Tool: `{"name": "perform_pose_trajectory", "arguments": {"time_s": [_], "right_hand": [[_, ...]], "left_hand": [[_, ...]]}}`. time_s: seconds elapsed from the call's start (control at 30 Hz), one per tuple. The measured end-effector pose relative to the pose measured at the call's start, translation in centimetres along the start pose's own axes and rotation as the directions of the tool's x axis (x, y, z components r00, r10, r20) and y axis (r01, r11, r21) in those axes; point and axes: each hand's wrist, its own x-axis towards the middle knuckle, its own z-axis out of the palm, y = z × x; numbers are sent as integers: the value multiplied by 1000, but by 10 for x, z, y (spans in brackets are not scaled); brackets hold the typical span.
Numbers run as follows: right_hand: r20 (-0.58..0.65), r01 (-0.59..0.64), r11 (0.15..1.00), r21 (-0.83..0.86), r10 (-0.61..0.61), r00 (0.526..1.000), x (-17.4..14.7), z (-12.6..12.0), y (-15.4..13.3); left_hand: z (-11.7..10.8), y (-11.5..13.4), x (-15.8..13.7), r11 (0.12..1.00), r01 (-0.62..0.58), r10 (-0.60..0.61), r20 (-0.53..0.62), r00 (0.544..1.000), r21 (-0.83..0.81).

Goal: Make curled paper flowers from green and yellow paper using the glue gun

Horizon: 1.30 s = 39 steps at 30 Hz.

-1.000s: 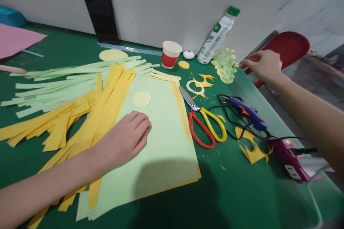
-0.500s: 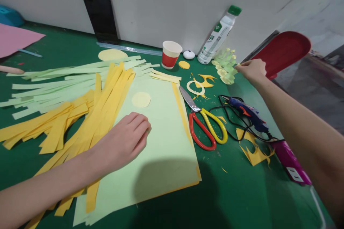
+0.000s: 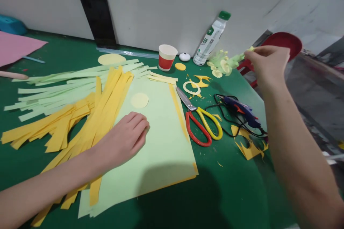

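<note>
My right hand point(image 3: 268, 61) is raised at the far right, thumb and finger pinching the end of a pale green paper flower point(image 3: 238, 58). More pale paper flowers point(image 3: 219, 66) lie bunched beside it near the bottle; whether they are joined to the held one I cannot tell. My left hand point(image 3: 131, 134) rests on the pale green paper sheets point(image 3: 161, 146), fingers curled in; their tips are hidden, so what they hold, if anything, does not show. Just beyond its knuckles lies a pale yellow paper circle point(image 3: 139, 100).
Scissors point(image 3: 195, 111) lie right of the sheets, then a blue glue gun point(image 3: 242, 109) with its cord and yellow paper scraps point(image 3: 248, 146). Yellow strips point(image 3: 104, 114) and green strips point(image 3: 67, 91) spread leftward. A paper cup point(image 3: 166, 57) and a leaning bottle point(image 3: 211, 39) stand behind.
My right hand has risen and moved right, drawing the pinched paper flower up and away from the bunch. My left hand stays in place on the sheets. The view has shifted slightly.
</note>
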Motion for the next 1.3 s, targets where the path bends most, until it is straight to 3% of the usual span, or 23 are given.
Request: {"name": "perform_pose_trajectory", "arguments": {"time_s": [0.17, 0.23, 0.33, 0.4, 0.5, 0.6, 0.7, 0.73, 0.8, 0.87, 1.0, 1.13, 1.3], "right_hand": [[-142, 64, 956, 285, -24, 990, -30, -32, -48], [-148, 130, 859, 496, -64, 987, -46, -46, -67], [-168, 199, 768, 609, -120, 978, -69, -65, -91], [-153, 186, 746, 639, -113, 982, -82, -74, -104], [-91, 139, 683, 717, -107, 990, -96, -84, -116], [-22, 95, 614, 784, -125, 992, -106, -90, -122], [14, 74, 593, 802, -142, 990, -112, -93, -124], [23, 66, 592, 803, -141, 990, -113, -94, -124], [41, 45, 596, 802, -130, 991, -114, -95, -125], [41, 39, 585, 810, -123, 992, -114, -94, -125], [-6, 76, 544, 836, -130, 991, -113, -92, -125], [-48, 89, 589, 803, -85, 995, -113, -90, -124], [-72, 93, 595, 798, -59, 996, -115, -89, -124]], "left_hand": [[-7, 6, 0, 971, -149, 171, -105, 980, 189], [-17, 13, 5, 985, -143, 158, -170, 973, 98], [-35, 27, 21, 969, 12, -72, -235, 969, -248], [-43, 37, 36, 853, 71, -210, -216, 954, -517], [-47, 49, 60, 669, 108, -289, -124, 949, -736], [-48, 56, 80, 494, 90, -259, -48, 965, -865], [-50, 61, 90, 356, 88, -138, 41, 990, -930], [-51, 62, 90, 373, 78, -92, 47, 995, -925], [-53, 66, 87, 491, 20, -25, 9, 1000, -871], [-53, 69, 80, 630, -57, 21, -56, 998, -774], [-50, 71, 65, 820, -188, 101, -186, 977, -541], [-51, 68, 57, 915, -318, 190, -428, 883, -250], [-59, 65, 51, 973, -230, 174, -619, 766, -11]]}}
